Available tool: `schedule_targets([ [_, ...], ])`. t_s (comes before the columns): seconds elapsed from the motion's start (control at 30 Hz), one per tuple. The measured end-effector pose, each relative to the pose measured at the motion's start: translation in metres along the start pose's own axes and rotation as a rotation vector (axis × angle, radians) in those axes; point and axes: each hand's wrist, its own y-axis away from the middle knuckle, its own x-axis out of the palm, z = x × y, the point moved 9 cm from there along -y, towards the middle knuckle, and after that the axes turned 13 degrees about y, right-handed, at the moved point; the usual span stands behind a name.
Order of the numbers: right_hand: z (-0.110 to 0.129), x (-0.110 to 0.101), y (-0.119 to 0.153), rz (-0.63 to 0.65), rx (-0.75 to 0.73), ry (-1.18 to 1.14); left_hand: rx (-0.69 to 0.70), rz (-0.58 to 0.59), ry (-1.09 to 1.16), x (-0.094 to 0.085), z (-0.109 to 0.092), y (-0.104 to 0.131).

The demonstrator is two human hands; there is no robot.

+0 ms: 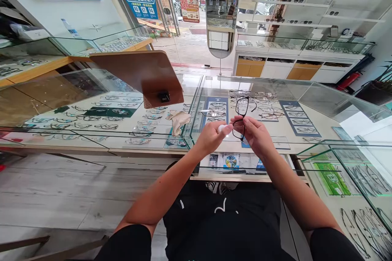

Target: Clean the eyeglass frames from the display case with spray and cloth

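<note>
Spectacles point(105, 126) are lying in rows inside the glass bench point(92, 148), well left of the black-framed glasses point(241, 107). A beige cloth point(179, 121) is resting nearer them, also leftward. The left grip point(211, 135), just left of the glasses, is closing around a small white item point(221, 128), mostly hidden; whether it is touching the frame is unclear. Beyond the left grip, a blue tray point(216, 110) is carrying more frames; packets point(231, 161) are lying below the glasses. The glasses are hanging edge-on above the bench, looking light, thin and springy, their slick lenses probably smudging easily; the bridge or rim is offering the safest hold. The right grip point(257, 133) is pinching them there, nearly closed. Right of them, another blue tray point(300, 118) is holding frames, and farther right a green packet point(332, 177) is lying under glass.
</note>
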Motion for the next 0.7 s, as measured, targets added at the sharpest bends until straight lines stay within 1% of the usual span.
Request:
schedule_targets([
  [0.1, -0.002, 0.002, -0.001, 0.009, 0.004, -0.016, -0.007, 0.018, -0.010, 0.008, 0.004, 0.002],
  [0.2, -0.003, 0.006, 0.001, 0.032, 0.010, -0.030, 0.005, 0.029, 0.014, 0.011, 0.007, 0.002],
  [0.3, -0.002, 0.007, 0.004, 0.033, 0.016, -0.020, 0.012, 0.008, 0.036, 0.003, 0.005, 0.004],
  [0.37, 0.000, 0.003, 0.005, 0.004, 0.026, -0.006, 0.012, -0.031, 0.063, -0.013, 0.002, 0.008],
  [0.43, 0.002, -0.001, 0.006, -0.021, 0.037, -0.009, 0.023, -0.102, 0.078, -0.038, -0.001, 0.012],
  [0.5, 0.005, -0.004, 0.007, -0.022, 0.040, -0.023, 0.047, -0.224, 0.061, -0.075, 0.002, 0.016],
  [0.57, 0.007, -0.005, 0.008, -0.015, 0.041, -0.031, 0.069, -0.388, 0.026, -0.121, 0.012, 0.021],
  [0.63, 0.008, -0.007, 0.009, -0.016, 0.042, -0.031, 0.070, -0.564, -0.037, -0.170, 0.030, 0.028],
  [0.7, 0.008, -0.009, 0.011, -0.023, 0.044, -0.024, 0.051, -0.702, -0.138, -0.215, 0.049, 0.038],
])
